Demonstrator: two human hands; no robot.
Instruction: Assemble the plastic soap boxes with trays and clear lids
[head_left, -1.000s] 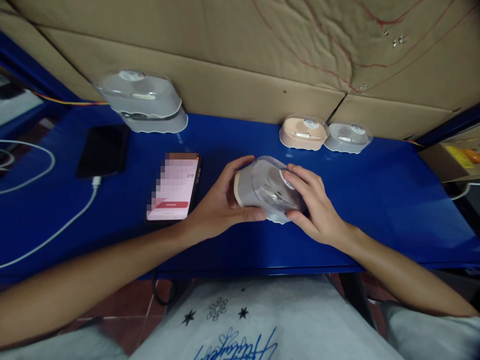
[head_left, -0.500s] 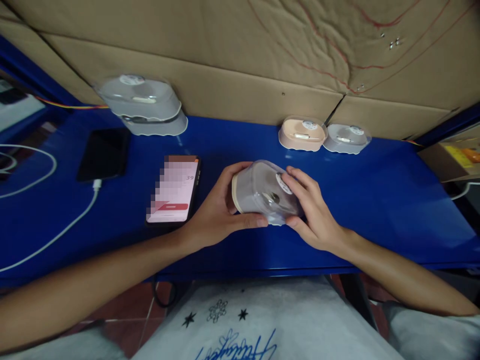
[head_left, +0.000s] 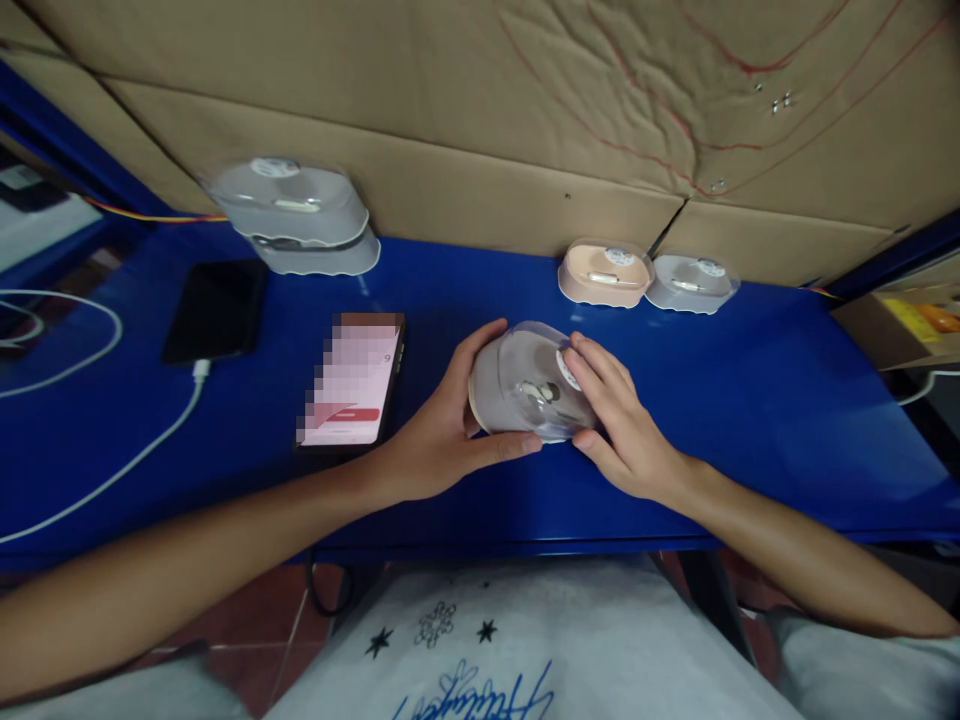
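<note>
A grey oval container (head_left: 499, 385) with a clear lid and a round white sticker is held above the blue table (head_left: 480, 510), near its front edge. My left hand (head_left: 465, 430) grips the container's left end, thumb along the lower side and fingers behind. On the right end, my right hand (head_left: 619, 425) is wrapped round it, with fingers over the lid by the sticker and the thumb below. A phone with a lit screen (head_left: 352, 380) lies to the left of my left hand.
Two stacked grey containers (head_left: 300, 215) stand at the back left. A peach container (head_left: 606, 275) and a grey one (head_left: 691, 284) sit at the back right. A dark phone (head_left: 215, 310) has a white cable (head_left: 176, 415) plugged in.
The container has tilted slightly between my hands, and my right fingers now cover more of the sticker. The camera view has shifted a little.
</note>
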